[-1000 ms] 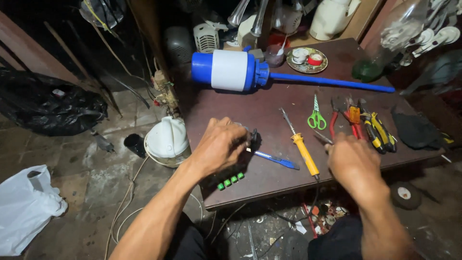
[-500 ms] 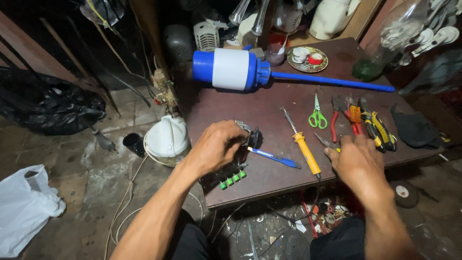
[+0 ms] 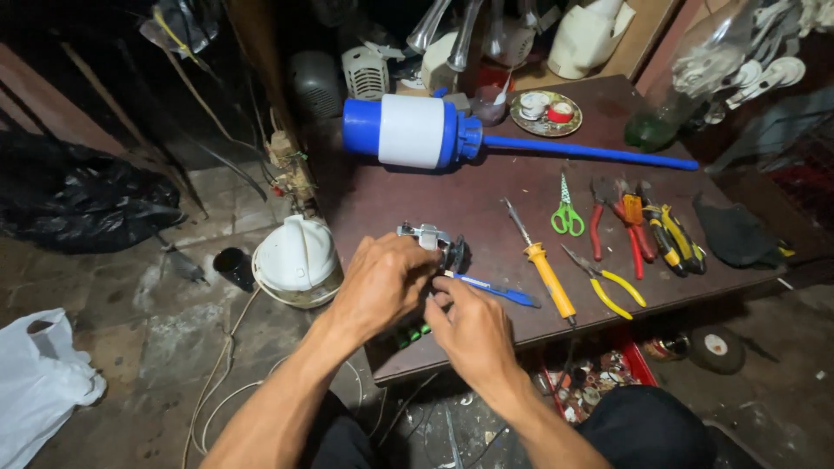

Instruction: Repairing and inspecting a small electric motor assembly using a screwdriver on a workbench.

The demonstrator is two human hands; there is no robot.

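Item 1: a small dark motor-like part with a silver metal bracket (image 3: 434,245), held just above the dark brown wooden bench (image 3: 486,187) near its front left corner. It is enclosed by the left hand (image 3: 382,285), whose fingers are curled around its near side; only the bracket and a black round end are visible. The right hand (image 3: 473,330) is brought in from below and touches the same part, fingers drawn together, though what they pinch, if anything, cannot be told. Item 2: a blue-handled screwdriver (image 3: 491,291), lying just right of the hands. Item 3: a strip of green cylindrical cells (image 3: 413,333), partly hidden under the hands at the front edge. Item 4: a yellow-handled soldering iron (image 3: 543,269), toward the front edge. Item 5: green-handled scissors (image 3: 566,213), mid-bench. Item 6: red-handled pliers (image 3: 612,221) and yellow-handled pliers (image 3: 608,285), toward the right edge. Item 7: a blue and white hand pump with a long blue tube (image 3: 417,132), along the back edge. Risk noted: the part is held over the front edge, so a loosened grip is judged likely to drop it or any small fastener onto the cluttered floor; the green cells may be nudged off by the wrists.
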